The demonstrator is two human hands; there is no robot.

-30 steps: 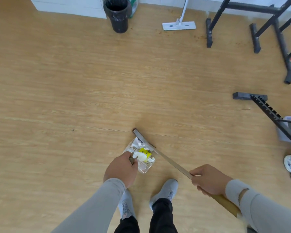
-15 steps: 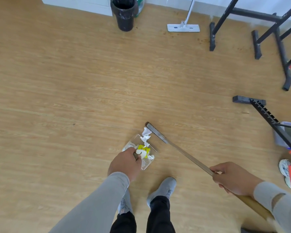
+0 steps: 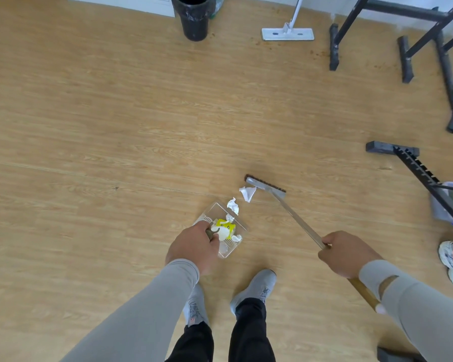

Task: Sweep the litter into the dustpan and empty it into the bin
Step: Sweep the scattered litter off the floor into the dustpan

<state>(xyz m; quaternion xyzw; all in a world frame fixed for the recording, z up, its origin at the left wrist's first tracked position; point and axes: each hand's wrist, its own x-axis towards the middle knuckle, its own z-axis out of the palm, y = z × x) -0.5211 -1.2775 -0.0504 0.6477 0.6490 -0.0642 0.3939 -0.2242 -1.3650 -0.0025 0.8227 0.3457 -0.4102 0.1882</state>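
Wood-look floor (image 3: 115, 113) — black metal frames (image 3: 429, 48) right.

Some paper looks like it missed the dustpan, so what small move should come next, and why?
Probably a short pull of the broom toward the dustpan. One paper scrap lies on the floor beside the bristles, another sits at the dustpan's lip, and the left hand holds the dustpan.

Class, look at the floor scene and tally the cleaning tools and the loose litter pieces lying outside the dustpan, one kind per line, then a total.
Long-handled brooms with dark bristles: 1
Clear plastic dustpans: 1
Black lined waste bins: 1
White flat mops: 1
Crumpled white paper pieces outside the dustpan: 2
Total: 6
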